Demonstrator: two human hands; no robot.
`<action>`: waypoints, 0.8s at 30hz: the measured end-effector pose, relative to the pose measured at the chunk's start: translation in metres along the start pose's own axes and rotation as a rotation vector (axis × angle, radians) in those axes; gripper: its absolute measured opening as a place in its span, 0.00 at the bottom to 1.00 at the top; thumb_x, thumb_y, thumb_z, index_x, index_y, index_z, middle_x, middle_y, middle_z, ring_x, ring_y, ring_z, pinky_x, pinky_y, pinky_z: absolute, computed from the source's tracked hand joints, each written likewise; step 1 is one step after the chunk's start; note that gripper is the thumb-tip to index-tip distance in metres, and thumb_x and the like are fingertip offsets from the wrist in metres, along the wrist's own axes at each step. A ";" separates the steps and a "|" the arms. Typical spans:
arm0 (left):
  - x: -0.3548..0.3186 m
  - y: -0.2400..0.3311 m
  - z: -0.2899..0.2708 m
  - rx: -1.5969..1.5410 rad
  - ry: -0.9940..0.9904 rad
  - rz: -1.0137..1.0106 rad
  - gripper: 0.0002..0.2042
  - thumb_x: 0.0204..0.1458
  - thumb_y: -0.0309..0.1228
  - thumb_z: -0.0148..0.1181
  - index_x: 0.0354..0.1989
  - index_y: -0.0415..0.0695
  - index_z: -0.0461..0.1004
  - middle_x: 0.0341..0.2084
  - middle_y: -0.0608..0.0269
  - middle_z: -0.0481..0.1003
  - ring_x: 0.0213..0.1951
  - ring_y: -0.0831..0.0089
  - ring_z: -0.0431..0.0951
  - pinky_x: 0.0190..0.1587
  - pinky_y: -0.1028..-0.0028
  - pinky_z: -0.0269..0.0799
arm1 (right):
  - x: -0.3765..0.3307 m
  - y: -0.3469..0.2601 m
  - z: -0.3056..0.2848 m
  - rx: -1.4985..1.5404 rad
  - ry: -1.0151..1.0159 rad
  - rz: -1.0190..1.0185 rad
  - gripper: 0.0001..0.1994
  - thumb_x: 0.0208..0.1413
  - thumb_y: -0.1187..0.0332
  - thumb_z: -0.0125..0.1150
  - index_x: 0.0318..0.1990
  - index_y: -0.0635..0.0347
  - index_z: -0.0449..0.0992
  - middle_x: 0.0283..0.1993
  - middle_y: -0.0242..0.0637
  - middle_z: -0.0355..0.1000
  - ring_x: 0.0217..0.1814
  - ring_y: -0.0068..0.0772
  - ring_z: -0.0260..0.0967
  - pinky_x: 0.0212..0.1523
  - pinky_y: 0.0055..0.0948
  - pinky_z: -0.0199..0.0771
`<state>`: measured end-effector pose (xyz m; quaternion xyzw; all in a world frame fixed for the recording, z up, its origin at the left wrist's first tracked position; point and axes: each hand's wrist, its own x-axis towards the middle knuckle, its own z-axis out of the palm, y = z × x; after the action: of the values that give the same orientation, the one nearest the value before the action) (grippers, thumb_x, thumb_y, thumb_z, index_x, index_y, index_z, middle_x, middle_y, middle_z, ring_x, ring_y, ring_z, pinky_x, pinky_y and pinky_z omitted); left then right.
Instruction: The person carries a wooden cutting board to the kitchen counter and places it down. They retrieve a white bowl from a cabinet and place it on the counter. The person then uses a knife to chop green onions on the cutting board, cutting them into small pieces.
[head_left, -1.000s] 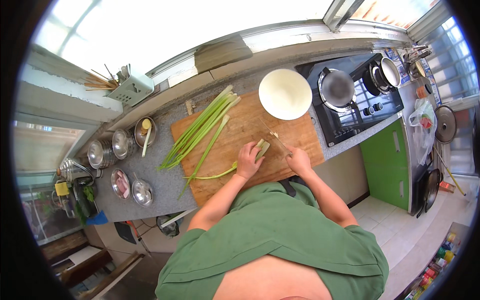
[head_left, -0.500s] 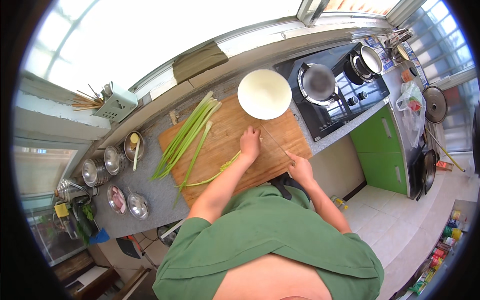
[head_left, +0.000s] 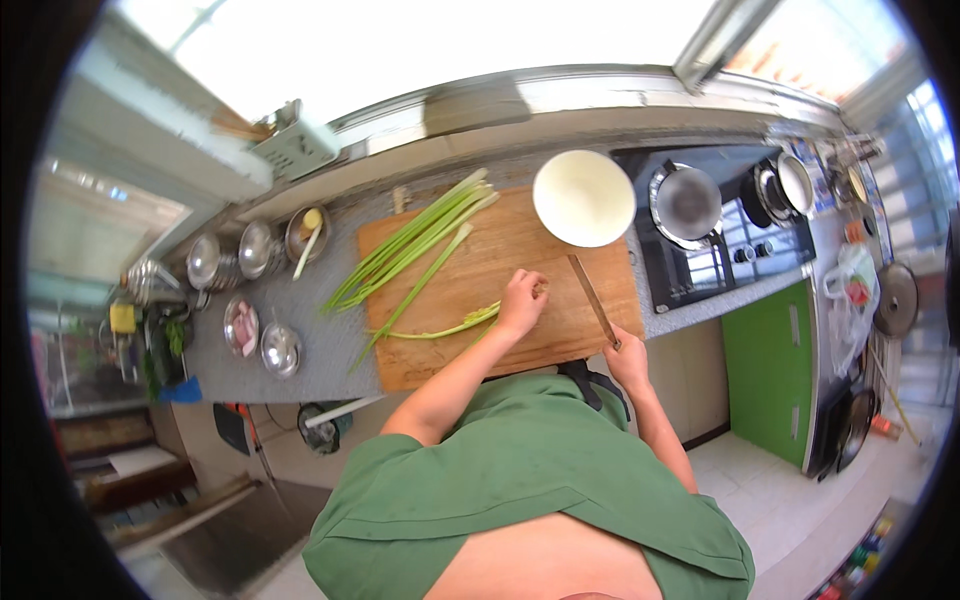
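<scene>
Fingers (head_left: pixel 530 290) of left hand (head_left: pixel 522 305) press green stalk (head_left: pixel 450 326); right hand (head_left: pixel 628 362) grips knife (head_left: pixel 592 298).

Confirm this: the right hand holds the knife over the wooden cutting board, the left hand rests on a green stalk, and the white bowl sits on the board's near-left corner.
Not quite. The head view shows the white bowl at the cutting board's far-right corner, beside the stove. The rest stands: right hand holds the knife, left hand rests on a green stalk.

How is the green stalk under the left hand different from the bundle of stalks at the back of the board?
The stalk under the left hand is one single curved stalk; the bundle holds several straight ones. The single stalk lies near the board's front edge, the bundle slants across its far left corner. Both are long, thin and green.
</scene>
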<state>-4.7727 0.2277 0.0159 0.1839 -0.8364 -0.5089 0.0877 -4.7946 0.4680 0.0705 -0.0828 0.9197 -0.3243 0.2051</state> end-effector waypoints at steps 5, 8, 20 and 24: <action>-0.032 -0.040 -0.076 -0.027 0.328 -0.153 0.07 0.47 0.26 0.65 0.35 0.40 0.77 0.31 0.59 0.71 0.27 0.72 0.74 0.33 0.72 0.73 | 0.015 -0.041 0.032 -0.058 -0.199 -0.165 0.24 0.47 0.69 0.55 0.55 0.42 0.76 0.27 0.53 0.73 0.31 0.53 0.73 0.37 0.45 0.72; -0.060 -0.065 -0.116 0.001 0.519 -0.216 0.08 0.46 0.26 0.66 0.35 0.41 0.77 0.29 0.60 0.72 0.26 0.72 0.74 0.32 0.72 0.73 | 0.013 -0.085 0.053 -0.092 -0.326 -0.294 0.24 0.47 0.68 0.56 0.55 0.42 0.76 0.27 0.52 0.74 0.31 0.53 0.73 0.37 0.46 0.73; -0.174 -0.146 -0.224 -0.006 0.955 -0.416 0.07 0.47 0.28 0.66 0.34 0.41 0.77 0.28 0.60 0.76 0.29 0.71 0.77 0.33 0.73 0.73 | -0.001 -0.185 0.155 -0.291 -0.623 -0.635 0.24 0.46 0.67 0.55 0.54 0.43 0.77 0.30 0.53 0.75 0.34 0.54 0.74 0.39 0.46 0.74; -0.193 -0.163 -0.242 -0.123 1.029 -0.524 0.07 0.48 0.28 0.66 0.34 0.40 0.77 0.27 0.62 0.77 0.30 0.73 0.76 0.33 0.74 0.73 | -0.008 -0.204 0.167 -0.352 -0.646 -0.665 0.24 0.47 0.67 0.55 0.55 0.44 0.76 0.27 0.51 0.74 0.32 0.52 0.73 0.37 0.44 0.73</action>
<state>-4.4789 0.0387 -0.0074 0.6032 -0.5815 -0.4062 0.3646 -4.7120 0.2180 0.0839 -0.5015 0.7737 -0.1697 0.3479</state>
